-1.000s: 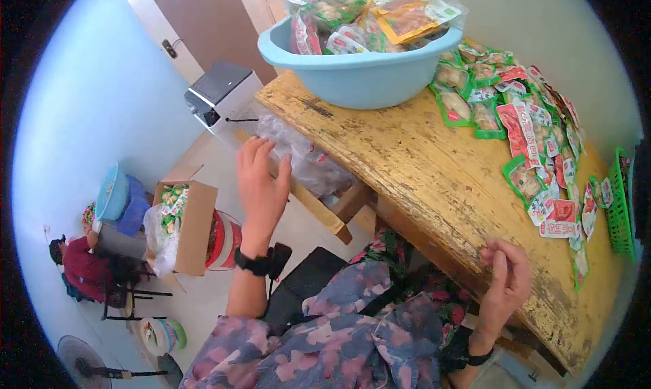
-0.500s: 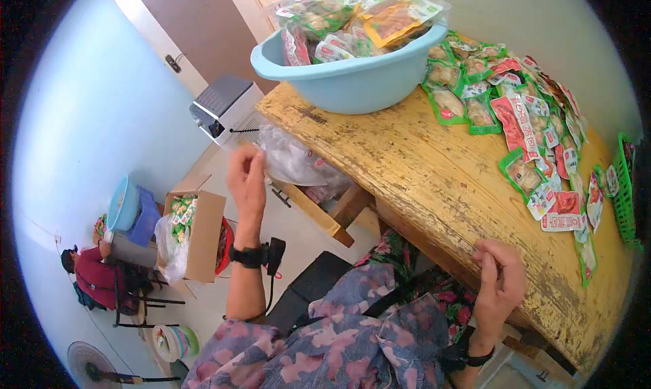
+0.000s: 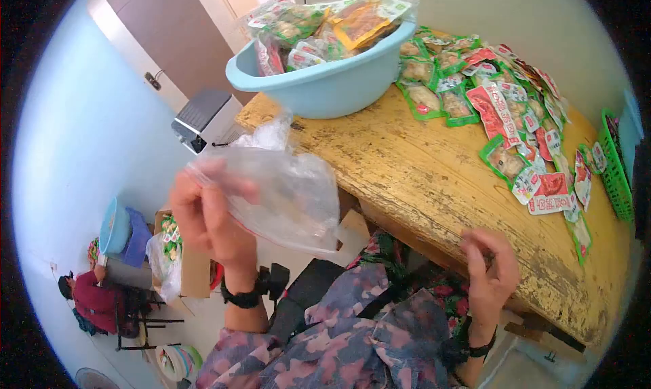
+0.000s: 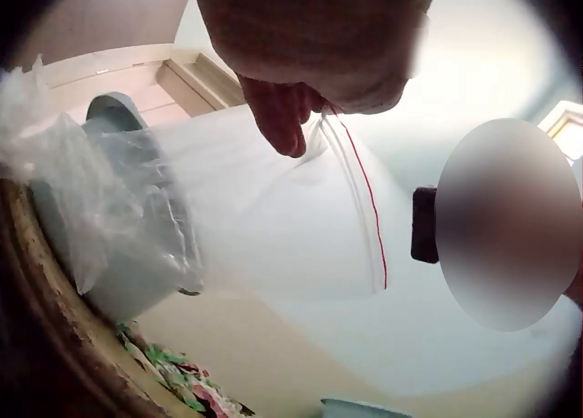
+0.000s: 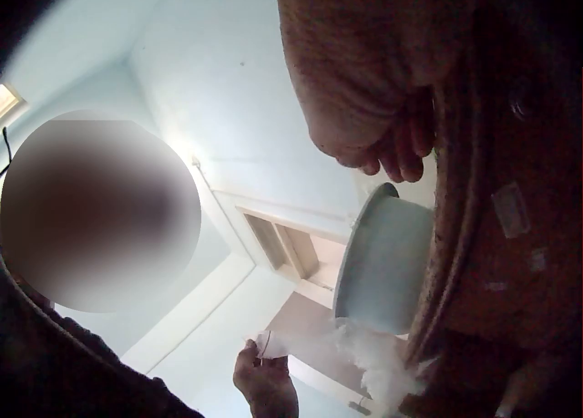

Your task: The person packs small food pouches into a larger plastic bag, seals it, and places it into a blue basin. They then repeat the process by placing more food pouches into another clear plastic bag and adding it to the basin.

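My left hand (image 3: 215, 219) pinches a clear plastic zip bag (image 3: 302, 202) near its red-lined mouth. The bag hangs out to the right in the head view, its far end beside the table's corner. In the left wrist view the fingers (image 4: 290, 131) grip the bag (image 4: 264, 217) just by the red strip. More crumpled clear plastic (image 4: 100, 199) trails past the bag's far end. At the front edge of the worn yellow table (image 3: 407, 179), my right hand (image 3: 491, 274) rests with loosely bent fingers and holds nothing.
A light blue basin (image 3: 325, 90) heaped with packaged food stands at the table's back left. Several green and red food packets (image 3: 502, 118) lie along the back right, beside a green basket (image 3: 614, 168). On the floor at left is a cardboard box (image 3: 193, 267); a seated person (image 3: 98, 301) is beyond.
My left hand has come back from the clear plastic by the table's left side with a zip bag in its fingers. The right hand stays at the table edge. The head view has turned slightly.
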